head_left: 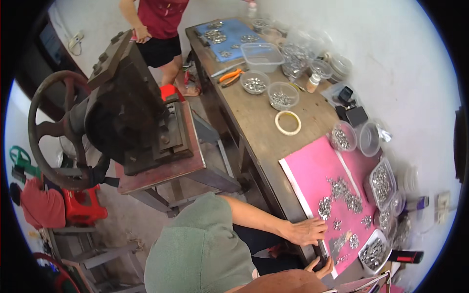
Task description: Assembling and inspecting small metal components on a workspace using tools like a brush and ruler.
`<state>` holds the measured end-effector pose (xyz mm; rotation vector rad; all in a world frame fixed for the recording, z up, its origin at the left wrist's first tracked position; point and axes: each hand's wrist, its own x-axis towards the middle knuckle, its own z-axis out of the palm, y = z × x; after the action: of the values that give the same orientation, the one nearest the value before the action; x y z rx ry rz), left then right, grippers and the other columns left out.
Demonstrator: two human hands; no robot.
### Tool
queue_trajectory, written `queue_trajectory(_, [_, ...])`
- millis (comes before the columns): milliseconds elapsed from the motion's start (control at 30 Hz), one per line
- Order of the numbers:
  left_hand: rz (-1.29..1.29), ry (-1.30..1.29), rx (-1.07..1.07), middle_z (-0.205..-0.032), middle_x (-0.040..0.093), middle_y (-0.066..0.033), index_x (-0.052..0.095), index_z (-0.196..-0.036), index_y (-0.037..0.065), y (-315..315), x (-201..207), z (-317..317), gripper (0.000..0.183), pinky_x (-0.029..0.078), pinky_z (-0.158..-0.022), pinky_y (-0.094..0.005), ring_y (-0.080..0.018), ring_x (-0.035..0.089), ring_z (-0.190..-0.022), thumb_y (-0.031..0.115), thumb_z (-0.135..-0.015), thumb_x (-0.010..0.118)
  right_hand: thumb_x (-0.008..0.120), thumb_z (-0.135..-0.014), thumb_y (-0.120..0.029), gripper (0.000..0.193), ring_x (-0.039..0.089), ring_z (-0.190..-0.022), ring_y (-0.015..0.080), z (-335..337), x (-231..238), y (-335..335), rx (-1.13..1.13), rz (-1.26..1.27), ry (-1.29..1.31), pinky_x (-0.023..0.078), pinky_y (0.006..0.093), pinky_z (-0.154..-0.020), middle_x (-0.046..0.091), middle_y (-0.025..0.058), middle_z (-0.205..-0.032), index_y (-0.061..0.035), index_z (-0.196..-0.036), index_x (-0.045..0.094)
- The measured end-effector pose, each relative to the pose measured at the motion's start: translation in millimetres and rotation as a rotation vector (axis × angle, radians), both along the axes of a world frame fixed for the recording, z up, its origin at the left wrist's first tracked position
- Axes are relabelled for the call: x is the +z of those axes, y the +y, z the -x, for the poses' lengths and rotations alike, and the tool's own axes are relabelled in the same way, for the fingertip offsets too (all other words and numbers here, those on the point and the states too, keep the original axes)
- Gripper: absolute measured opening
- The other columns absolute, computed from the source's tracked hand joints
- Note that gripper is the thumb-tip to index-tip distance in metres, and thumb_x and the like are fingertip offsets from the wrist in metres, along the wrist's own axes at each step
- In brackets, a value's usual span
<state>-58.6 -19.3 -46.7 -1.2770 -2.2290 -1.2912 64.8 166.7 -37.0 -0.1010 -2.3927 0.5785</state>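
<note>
At the near edge of the workbench, my left hand is closed, its fingers curled beside the pink mat; what they hold is hidden. Just below it, my right hand is closed around a narrow dark piece, which spans the gap between both hands. I cannot make out its kind. Small shiny metal parts lie heaped on the mat in front of my hands, including a round cluster, a wider pile and smaller groups. A white tub of metal parts stands beyond my right hand.
Clear plastic tubs of metal parts line the wall side. Farther along are a tape roll, orange-handled pliers and a blue mat. A heavy press with a handwheel stands left. One person stands behind; another sits far left.
</note>
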Motion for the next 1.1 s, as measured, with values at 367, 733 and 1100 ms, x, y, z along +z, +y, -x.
queue_trajectory(367, [-0.048,0.135,0.051,-0.103,0.055,-0.0070,0.068,-0.105,0.011,3.6,11.0,-5.7,0.027,0.038,-0.098,-0.0472,-0.0279,0.051,-0.105,0.021,-0.081,0.076,0.072,-0.094,-0.020,0.049,0.054,-0.121,0.0388,19.1,-4.2,-4.4,-0.027,0.035,-0.009,0.042,0.0494,-0.105,0.059,0.0210,-0.130,0.0032,-0.134,0.057])
queue_trajectory(733, [-0.578,-0.420,0.158,-0.134,0.060,-0.0146,0.050,-0.136,0.001,-41.3,17.4,-46.2,0.033,0.047,-0.108,-0.0374,-0.0256,0.056,-0.129,0.016,-0.106,0.053,0.074,-0.090,-0.018,0.044,0.055,-0.113,0.0390,17.2,-6.5,10.4,0.056,0.023,-0.037,0.042,0.0503,-0.100,0.061,0.0199,-0.120,0.0031,-0.126,0.060])
queue_trajectory(1100, [-0.299,-0.387,0.044,-0.103,0.067,-0.0124,0.067,-0.112,0.004,-61.2,33.6,-42.6,0.021,0.052,-0.085,-0.0396,-0.0279,0.067,-0.095,0.011,-0.092,0.067,0.072,-0.092,-0.021,0.043,0.055,-0.120,0.0406,0.9,-8.0,7.6,-0.056,-0.042,-0.050,0.041,0.0493,-0.106,0.060,0.0230,-0.128,0.0033,-0.126,0.062])
